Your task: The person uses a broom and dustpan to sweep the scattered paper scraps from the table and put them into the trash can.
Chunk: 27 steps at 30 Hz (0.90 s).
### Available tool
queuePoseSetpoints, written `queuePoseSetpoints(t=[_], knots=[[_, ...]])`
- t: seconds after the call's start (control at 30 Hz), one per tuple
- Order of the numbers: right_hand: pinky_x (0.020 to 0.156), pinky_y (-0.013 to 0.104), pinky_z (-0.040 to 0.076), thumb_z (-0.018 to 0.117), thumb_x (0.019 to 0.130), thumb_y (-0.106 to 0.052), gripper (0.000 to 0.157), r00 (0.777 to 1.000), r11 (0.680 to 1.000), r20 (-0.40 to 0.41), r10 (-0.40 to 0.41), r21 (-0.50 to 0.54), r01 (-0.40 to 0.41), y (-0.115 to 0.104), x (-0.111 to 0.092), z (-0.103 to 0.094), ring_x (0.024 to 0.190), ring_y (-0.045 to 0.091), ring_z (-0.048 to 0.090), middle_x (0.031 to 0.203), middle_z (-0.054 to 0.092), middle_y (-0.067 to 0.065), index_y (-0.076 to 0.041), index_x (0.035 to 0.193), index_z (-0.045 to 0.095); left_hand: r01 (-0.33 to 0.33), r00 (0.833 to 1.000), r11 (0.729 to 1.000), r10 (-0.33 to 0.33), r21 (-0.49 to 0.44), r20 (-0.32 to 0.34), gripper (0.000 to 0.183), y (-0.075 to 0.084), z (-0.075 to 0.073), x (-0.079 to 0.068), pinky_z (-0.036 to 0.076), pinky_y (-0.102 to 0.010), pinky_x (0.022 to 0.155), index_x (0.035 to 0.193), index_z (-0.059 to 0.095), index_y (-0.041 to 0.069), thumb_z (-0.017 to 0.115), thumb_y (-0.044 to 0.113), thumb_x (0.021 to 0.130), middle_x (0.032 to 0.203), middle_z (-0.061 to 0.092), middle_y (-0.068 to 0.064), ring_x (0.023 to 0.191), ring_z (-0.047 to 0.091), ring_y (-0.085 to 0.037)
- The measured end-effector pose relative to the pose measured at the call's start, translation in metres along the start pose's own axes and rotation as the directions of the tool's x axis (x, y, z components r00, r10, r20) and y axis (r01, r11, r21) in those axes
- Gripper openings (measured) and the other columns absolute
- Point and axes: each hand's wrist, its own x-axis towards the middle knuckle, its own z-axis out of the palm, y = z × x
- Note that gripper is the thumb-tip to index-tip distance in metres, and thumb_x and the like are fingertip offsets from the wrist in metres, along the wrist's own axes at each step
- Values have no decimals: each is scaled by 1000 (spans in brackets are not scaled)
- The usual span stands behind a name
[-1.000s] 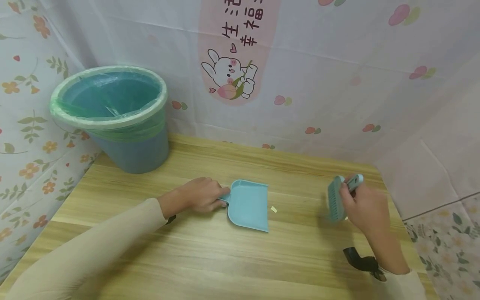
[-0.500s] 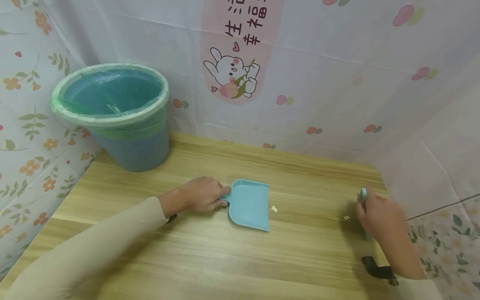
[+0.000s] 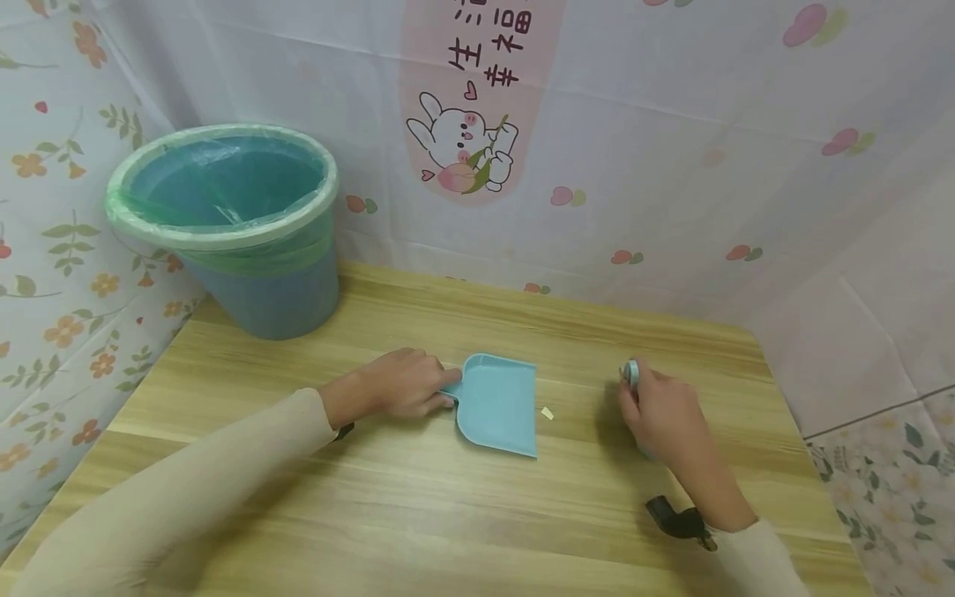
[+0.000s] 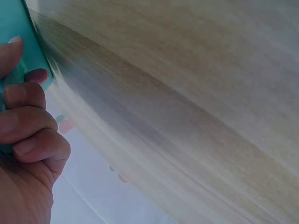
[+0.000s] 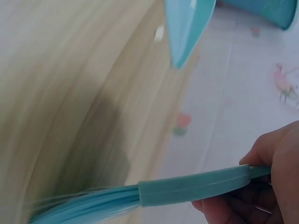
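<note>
My left hand [image 3: 406, 384] grips the short handle of a light blue dustpan [image 3: 496, 406], which lies on the wooden table with its wide lip toward the right. Just off that lip is a small pale scrap [image 3: 548, 413]. To the right, my right hand [image 3: 667, 419] holds a small blue-green hand brush [image 5: 194, 187] by its handle. In the right wrist view the blue bristles [image 5: 88, 205] bend and trail close over the wood. From the head view the hand hides most of the brush. Curled fingers [image 4: 30, 123] wrap the dustpan handle in the left wrist view.
A blue bin [image 3: 261, 290] with a pale green rim and a clear liner stands at the table's back left. Patterned cloth [image 3: 634, 166] hangs behind the table [image 3: 448, 522]. A black wrist mount [image 3: 675, 518] sits below my right hand.
My right hand swings right with the brush, then comes back left toward the dustpan. A second pale scrap, seen right of centre half a second ago, is now out of sight. The dustpan stays put.
</note>
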Motion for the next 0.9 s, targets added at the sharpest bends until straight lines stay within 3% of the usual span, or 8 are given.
queuePoseSetpoints(t=[0.2, 0.37, 0.57, 0.7, 0.8, 0.9], knots=[[46, 22, 21, 63, 100, 1, 30, 995, 994, -61, -79, 65, 83, -29, 16, 13, 49, 2, 21, 60, 29, -9, -11, 86, 39, 0, 1000, 1000, 0, 6, 22, 22, 2, -4, 2, 44, -30, 60, 113, 65, 6, 66, 28, 111, 70, 43, 6, 61, 44, -10], [46, 23, 21, 63, 98, 1, 31, 995, 991, -43, -93, 97, 97, -53, 26, 26, 49, 4, 24, 62, 29, -9, -12, 87, 37, -4, 1000, 1000, 4, 29, 24, 21, 3, -7, 3, 50, -32, 62, 111, 65, 6, 67, 27, 110, 69, 47, 5, 60, 49, -10], [47, 23, 23, 61, 99, -1, 22, 989, 977, -77, -129, 162, 140, -76, 37, 36, 52, 4, 27, 63, 32, -8, -10, 89, 44, -9, 1000, 999, 8, 35, 20, 21, 3, -8, 4, 50, -32, 62, 111, 65, 6, 68, 27, 110, 69, 48, 5, 60, 49, -10], [47, 24, 26, 58, 102, -5, 10, 990, 950, -122, -68, 294, 101, -85, 46, 33, 52, 3, 30, 63, 36, -9, -6, 93, 55, -2, 1000, 999, 0, 43, 26, 22, 3, -8, 3, 51, -34, 62, 113, 65, 6, 67, 27, 110, 69, 48, 5, 61, 50, -11], [45, 25, 29, 58, 102, -8, 11, 984, 921, -177, 9, 386, 61, -86, 51, 29, 50, 3, 34, 61, 43, -8, -3, 93, 63, 9, 999, 999, -10, 40, 32, 23, 3, -7, 3, 53, -34, 63, 115, 66, 5, 67, 28, 110, 70, 49, 4, 62, 52, -11], [43, 25, 29, 59, 100, -8, 14, 971, 912, -237, 38, 405, 63, -83, 51, 28, 49, 2, 35, 60, 48, -7, 0, 92, 66, 17, 999, 999, -18, 36, 38, 24, 3, -6, 3, 53, -35, 64, 116, 66, 5, 67, 28, 110, 70, 50, 3, 62, 53, -12]])
